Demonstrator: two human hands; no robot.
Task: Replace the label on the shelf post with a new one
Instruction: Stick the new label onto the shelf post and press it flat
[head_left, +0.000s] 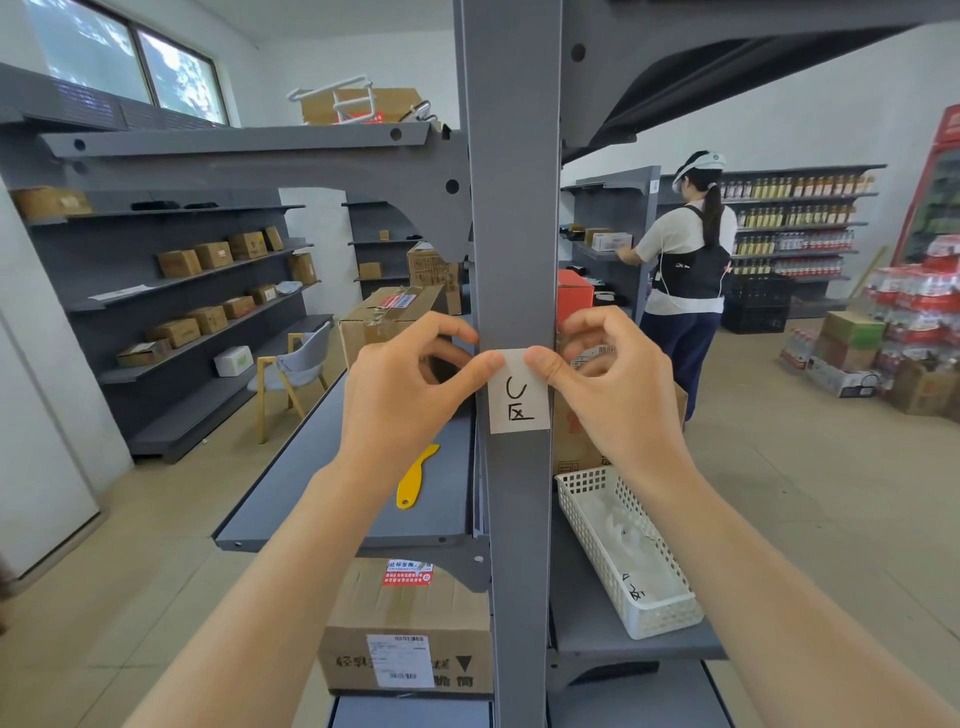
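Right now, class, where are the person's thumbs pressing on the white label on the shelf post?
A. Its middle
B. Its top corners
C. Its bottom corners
B: the left hand and right hand press their thumbs on the label's top corners against the shelf post.

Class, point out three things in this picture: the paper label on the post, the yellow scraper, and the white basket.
paper label (519, 402), head view, on its handwritten middle
yellow scraper (414, 475), head view, on the middle of its blade
white basket (660, 618), head view, on its near rim
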